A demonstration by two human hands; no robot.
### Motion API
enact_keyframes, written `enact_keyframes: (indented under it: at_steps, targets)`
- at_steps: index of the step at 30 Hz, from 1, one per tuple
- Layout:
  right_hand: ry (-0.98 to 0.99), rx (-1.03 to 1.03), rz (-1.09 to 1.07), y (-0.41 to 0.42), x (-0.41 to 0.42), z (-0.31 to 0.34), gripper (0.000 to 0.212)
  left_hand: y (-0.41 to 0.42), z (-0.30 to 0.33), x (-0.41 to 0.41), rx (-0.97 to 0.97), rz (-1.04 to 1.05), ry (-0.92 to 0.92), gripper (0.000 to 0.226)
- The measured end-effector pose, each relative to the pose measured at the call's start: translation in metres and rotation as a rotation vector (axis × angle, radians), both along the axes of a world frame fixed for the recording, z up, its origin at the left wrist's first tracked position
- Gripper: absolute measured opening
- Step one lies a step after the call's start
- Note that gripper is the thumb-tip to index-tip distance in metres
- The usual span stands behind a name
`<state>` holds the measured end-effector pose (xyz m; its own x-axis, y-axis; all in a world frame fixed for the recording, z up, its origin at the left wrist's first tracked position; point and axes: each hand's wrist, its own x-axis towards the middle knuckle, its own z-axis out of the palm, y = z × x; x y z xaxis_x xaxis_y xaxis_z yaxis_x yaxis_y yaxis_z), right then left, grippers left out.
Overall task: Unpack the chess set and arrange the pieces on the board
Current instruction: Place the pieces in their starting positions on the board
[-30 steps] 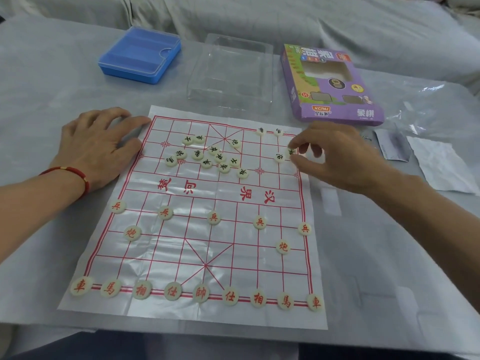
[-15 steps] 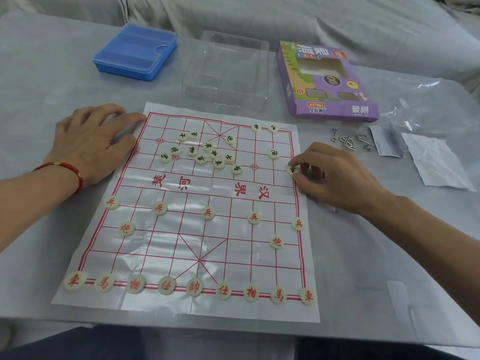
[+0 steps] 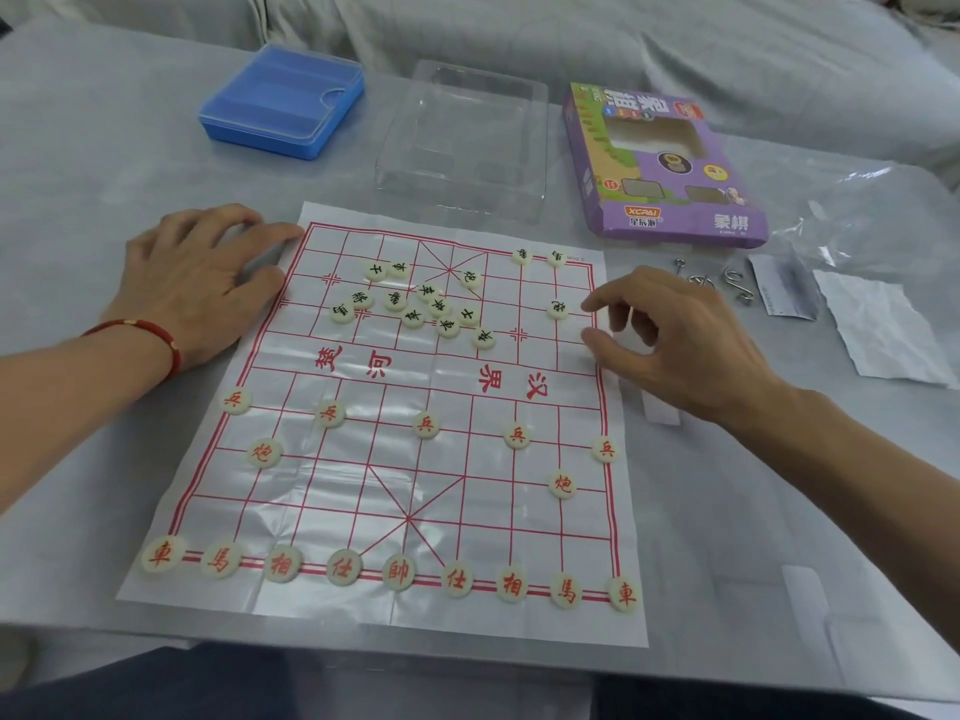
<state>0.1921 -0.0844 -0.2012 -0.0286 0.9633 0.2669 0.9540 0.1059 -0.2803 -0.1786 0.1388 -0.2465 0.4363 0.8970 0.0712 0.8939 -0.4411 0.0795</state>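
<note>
Left hand (image 3: pixel 202 283): palm down, fingers spread and nearly straight, resting flat on the table (image 3: pixel 104 158) at the far-left corner of the board sheet (image 3: pixel 410 491), fingertips touching its edge; a red bracelet (image 3: pixel 150 337) circles the wrist. Right hand (image 3: pixel 670 340): forearm entering from the near right, held over the board's right edge, fingers loosely curled, thumb and forefinger apart, nothing gripped. Red-marked pieces: nine in a row (image 3: pixel 395 571) along the near edge, two cannons and five soldiers (image 3: pixel 426 424) on the lines above. Black-marked pieces: a loose cluster (image 3: pixel 426 304) in the far-left half of the board, two (image 3: pixel 537 257) on the far edge, one single piece (image 3: pixel 557 308) just left of the right forefinger, not touched. Beyond the board: blue lidded case (image 3: pixel 283 101) far left, clear plastic tray (image 3: pixel 462 142) centre, purple carton (image 3: pixel 665 163) right. Metal wire puzzles (image 3: pixel 727 283), a folded leaflet (image 3: pixel 883 330) and a clear bag (image 3: pixel 872 220) lie at far right.
</note>
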Motion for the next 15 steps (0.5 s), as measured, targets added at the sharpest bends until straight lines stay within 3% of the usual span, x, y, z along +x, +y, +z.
enact_keyframes:
  at_steps: [9,15]
  targets:
    - [-0.128,-0.067,0.062,0.038,-0.069,-0.001,0.042,-0.003,0.003,-0.001,0.008,-0.018,-0.02,0.048]
    - [-0.096,-0.111,0.059,0.041,-0.068,-0.005,0.031,-0.003,0.004,0.002,0.008,-0.001,-0.016,0.048]
